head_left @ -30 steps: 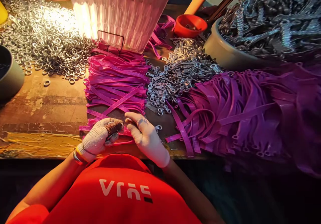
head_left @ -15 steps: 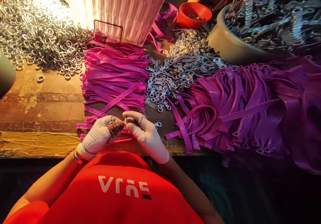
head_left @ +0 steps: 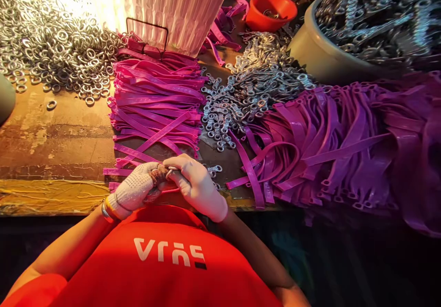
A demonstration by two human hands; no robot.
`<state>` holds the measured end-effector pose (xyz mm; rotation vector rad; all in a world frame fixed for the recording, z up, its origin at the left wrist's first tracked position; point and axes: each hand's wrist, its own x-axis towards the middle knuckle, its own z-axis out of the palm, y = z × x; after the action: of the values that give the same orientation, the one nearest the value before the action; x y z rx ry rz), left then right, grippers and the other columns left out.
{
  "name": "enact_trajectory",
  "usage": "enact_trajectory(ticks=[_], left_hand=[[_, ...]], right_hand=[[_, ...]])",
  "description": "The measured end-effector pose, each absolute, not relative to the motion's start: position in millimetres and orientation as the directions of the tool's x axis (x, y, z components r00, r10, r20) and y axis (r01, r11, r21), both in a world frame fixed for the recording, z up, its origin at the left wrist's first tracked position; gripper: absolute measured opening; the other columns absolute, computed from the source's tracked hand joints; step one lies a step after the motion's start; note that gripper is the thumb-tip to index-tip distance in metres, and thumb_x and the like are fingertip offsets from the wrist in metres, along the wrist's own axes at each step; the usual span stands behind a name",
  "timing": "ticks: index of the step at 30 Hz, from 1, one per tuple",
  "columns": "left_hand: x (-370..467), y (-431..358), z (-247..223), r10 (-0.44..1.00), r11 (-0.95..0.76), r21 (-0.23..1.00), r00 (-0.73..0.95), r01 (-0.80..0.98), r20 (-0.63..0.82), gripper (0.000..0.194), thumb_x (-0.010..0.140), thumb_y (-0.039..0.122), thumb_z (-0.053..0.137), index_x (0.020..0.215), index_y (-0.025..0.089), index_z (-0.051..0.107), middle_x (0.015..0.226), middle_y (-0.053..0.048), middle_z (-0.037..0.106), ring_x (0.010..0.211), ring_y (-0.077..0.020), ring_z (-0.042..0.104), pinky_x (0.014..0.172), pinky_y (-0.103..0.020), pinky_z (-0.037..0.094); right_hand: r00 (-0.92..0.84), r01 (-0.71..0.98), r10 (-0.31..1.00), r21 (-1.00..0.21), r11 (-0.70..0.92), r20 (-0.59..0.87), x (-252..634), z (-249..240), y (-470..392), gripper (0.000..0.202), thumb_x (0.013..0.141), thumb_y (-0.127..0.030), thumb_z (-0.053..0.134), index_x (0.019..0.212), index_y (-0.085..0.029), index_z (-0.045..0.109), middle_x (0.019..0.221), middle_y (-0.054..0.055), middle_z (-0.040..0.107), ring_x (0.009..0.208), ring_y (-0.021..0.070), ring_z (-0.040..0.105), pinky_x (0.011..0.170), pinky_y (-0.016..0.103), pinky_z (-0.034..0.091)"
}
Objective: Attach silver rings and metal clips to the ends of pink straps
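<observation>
White-gloved left hand (head_left: 138, 186) and right hand (head_left: 197, 185) meet, the right pinching a small silvery metal piece (head_left: 169, 173); the left's grip I cannot tell. Flat magenta straps (head_left: 156, 99) lie beyond on the brown wooden table (head_left: 58, 146).

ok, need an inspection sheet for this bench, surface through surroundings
Surface: worn wooden bench, scuffed and streaked.
Job's things: pink straps piled mostly crosswise; small shiny piece, mostly hidden.
Clutter: loose metal rings heaped left; metal links mid-right; purple straps massed right.
Hands: left hand and right hand, both gloved, meet at the small shiny piece; grip unclear.
Cables: nothing seen.
Surroundings: ribbed panel at the pink straps' far end; red bowl; beige tub of metal parts.
</observation>
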<state>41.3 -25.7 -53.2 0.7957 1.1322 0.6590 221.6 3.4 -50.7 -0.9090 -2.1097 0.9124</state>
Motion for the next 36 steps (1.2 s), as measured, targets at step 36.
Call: enact_trajectory(ticks=[36], left_hand=[[61,90,-23,0.972,-0.152,0.772,0.234,0.618,0.004,0.018,0.09,0.03,0.059,0.099,0.017,0.069,0.084,-0.005,0.064,0.074,-0.0167,0.059,0.062,-0.024,0.046]], right_hand=[[-0.11,0.455,0.972,-0.859,0.236,0.209,247,-35,12,0.03,0.102,-0.029,0.048,0.127,-0.022,0.063,0.11,0.004,0.076,0.092,0.0173,0.072,0.084,0.029,0.055]])
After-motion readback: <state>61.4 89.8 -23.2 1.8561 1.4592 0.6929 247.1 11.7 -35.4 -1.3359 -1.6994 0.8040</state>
